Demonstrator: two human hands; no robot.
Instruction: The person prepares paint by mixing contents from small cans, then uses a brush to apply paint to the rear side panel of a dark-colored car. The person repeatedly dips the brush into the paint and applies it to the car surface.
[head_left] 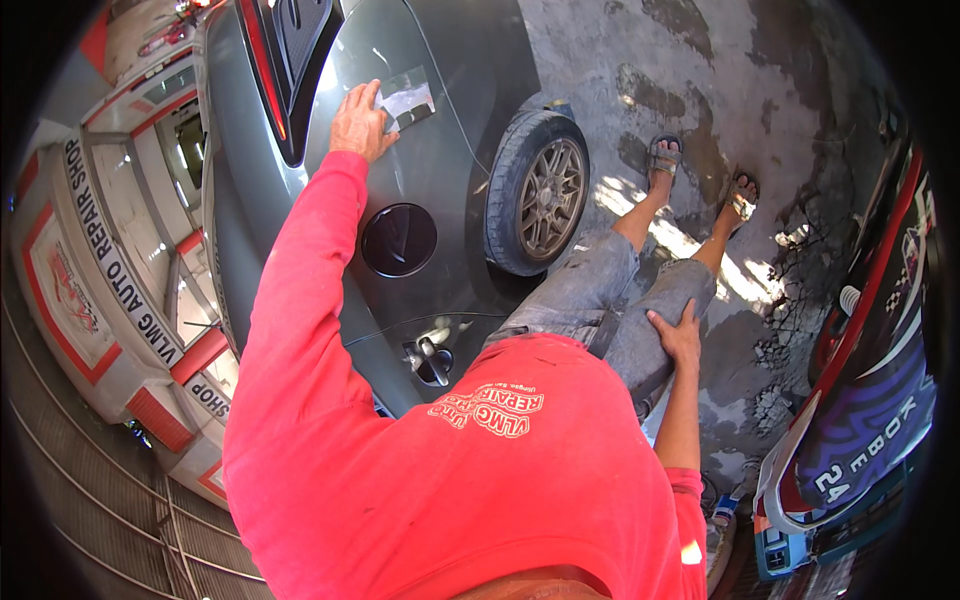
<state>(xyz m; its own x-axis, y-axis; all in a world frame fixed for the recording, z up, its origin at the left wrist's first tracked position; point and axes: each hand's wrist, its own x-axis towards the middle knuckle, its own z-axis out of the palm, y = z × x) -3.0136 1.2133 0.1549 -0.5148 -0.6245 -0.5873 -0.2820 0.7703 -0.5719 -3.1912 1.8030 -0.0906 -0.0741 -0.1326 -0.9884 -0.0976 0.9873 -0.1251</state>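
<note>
My left hand [361, 124] lies on the dark grey car's rear side panel [440, 190], its fingers stretched out and a little apart. The fingertips are beside a shiny, roughly rectangular patch [407, 100]; whether it is a loose sheet or part of the surface I cannot tell. Near the hand is the car's tail light [262, 75], a red strip with a black inset. Below sits a round, glossy black fuel cap cover [399, 240]. My right hand [680, 334] rests on my leg near the knee, thumb and fingers spread, holding nothing.
The rear wheel [545, 192] with its bronze-coloured spoked rim stands beside my legs. A door handle [430, 361] is close to my waist. Wet-patched concrete floor [740, 70] lies under my sandalled feet. A red-edged vehicle with a purple-black printed panel [870, 420] is at right.
</note>
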